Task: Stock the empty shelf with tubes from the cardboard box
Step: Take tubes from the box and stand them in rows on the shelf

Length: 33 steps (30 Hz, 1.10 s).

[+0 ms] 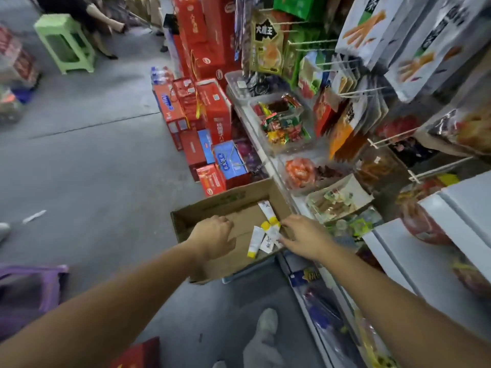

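Fingers (288, 222) of right hand (305, 239) touch tubes (267, 244); left hand (212, 236) palm-down alongside.

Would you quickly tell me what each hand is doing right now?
Left hand: in the box, grip cannot be told.
Right hand: pinching tubes.

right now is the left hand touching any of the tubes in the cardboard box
Apart. The head view shows a strip of bare cardboard box floor between the left hand and the nearest tube.

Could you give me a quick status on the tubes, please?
Left hand inside cardboard box. Right hand on tubes, grip unclear. Nothing in the way.
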Available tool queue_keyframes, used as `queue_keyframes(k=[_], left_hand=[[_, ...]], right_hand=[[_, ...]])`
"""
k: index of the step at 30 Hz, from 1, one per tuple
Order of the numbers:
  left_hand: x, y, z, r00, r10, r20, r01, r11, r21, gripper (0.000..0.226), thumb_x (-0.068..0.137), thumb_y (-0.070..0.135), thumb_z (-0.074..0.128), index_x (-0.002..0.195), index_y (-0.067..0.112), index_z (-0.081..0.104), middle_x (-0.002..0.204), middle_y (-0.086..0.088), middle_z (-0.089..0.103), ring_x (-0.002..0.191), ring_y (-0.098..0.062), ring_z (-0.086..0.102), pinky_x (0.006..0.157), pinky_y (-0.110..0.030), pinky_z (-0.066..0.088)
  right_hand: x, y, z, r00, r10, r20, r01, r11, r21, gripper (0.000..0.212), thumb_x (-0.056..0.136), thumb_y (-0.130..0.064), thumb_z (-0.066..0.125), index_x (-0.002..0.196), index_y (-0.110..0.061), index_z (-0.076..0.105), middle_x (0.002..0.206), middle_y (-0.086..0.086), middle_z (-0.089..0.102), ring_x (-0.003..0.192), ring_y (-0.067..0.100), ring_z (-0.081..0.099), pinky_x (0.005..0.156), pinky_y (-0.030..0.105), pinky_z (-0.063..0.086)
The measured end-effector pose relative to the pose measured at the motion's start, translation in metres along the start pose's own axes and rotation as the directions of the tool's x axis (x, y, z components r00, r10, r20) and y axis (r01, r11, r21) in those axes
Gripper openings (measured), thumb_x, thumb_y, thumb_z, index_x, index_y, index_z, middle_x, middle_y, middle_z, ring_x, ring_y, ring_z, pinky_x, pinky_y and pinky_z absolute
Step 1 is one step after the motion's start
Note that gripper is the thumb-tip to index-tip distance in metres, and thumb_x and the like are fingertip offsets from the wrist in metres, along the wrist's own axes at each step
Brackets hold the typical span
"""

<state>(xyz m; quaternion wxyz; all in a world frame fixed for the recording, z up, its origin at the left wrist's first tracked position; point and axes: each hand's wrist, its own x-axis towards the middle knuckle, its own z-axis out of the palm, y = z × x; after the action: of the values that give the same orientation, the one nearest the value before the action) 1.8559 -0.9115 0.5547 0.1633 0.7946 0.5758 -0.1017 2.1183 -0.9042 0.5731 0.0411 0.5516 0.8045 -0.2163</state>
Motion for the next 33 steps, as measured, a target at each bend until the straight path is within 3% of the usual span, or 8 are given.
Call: queue_keyframes(k=[4,12,16,25,33], left_hand=[[0.039,-0.01,0.043,0.997,-0.015,0.081,0.013,1.0,0.024,0.047,0.095,0.042,0.049,0.135,0.017,0.054,0.133,-0.005,0.057,0.119,-0.024,0.054,0.097,-0.037,0.05],[0.116,-0.023,0.127,0.966,-0.07,0.248,0.102,0.987,-0.12,0.042,0.097,0.037,0.047,0.133,0.017,0.052,0.134,-0.005,0.053,0.119,-0.025,0.054,0.087,-0.039,0.054],[0.159,-0.032,0.166,0.963,-0.094,0.251,0.139,0.976,-0.168,0.037,0.098,0.033,0.046,0.129,0.015,0.053,0.128,-0.007,0.055,0.117,-0.027,0.053,0.083,-0.037,0.051],[0.212,-0.021,0.248,0.928,-0.09,0.362,0.158,0.974,-0.161,0.042,0.095,0.029,0.052,0.133,0.011,0.048,0.13,-0.012,0.052,0.119,-0.031,0.05,0.091,-0.037,0.044],[0.226,0.003,0.291,0.914,-0.21,0.348,0.313,0.909,-0.273,0.055,0.093,0.037,0.058,0.139,0.013,0.037,0.133,-0.008,0.05,0.122,-0.026,0.05,0.098,-0.035,0.043]], right_hand=[[0.051,0.03,0.034,0.995,-0.016,0.094,0.01,0.998,0.054,0.043,0.09,-0.039,0.06,0.128,-0.018,0.056,0.125,0.003,0.057,0.114,0.024,0.055,0.086,0.033,0.046],[0.132,0.078,0.1,0.968,0.068,0.241,-0.1,0.987,0.125,0.049,0.09,-0.034,0.063,0.136,-0.018,0.054,0.135,0.001,0.054,0.121,0.023,0.053,0.091,0.031,0.044],[0.173,0.091,0.136,0.96,0.081,0.266,-0.117,0.985,0.123,0.055,0.083,-0.026,0.071,0.135,-0.016,0.053,0.136,0.007,0.052,0.12,0.031,0.053,0.097,0.042,0.046],[0.241,0.093,0.182,0.96,-0.05,0.274,0.076,0.993,-0.085,0.055,0.083,-0.021,0.072,0.132,-0.018,0.048,0.129,0.002,0.049,0.119,0.024,0.049,0.086,0.033,0.043],[0.257,0.096,0.2,0.919,-0.061,0.389,0.153,0.966,-0.209,0.064,0.077,-0.013,0.076,0.135,-0.02,0.049,0.129,0.001,0.05,0.12,0.022,0.051,0.089,0.035,0.047]])
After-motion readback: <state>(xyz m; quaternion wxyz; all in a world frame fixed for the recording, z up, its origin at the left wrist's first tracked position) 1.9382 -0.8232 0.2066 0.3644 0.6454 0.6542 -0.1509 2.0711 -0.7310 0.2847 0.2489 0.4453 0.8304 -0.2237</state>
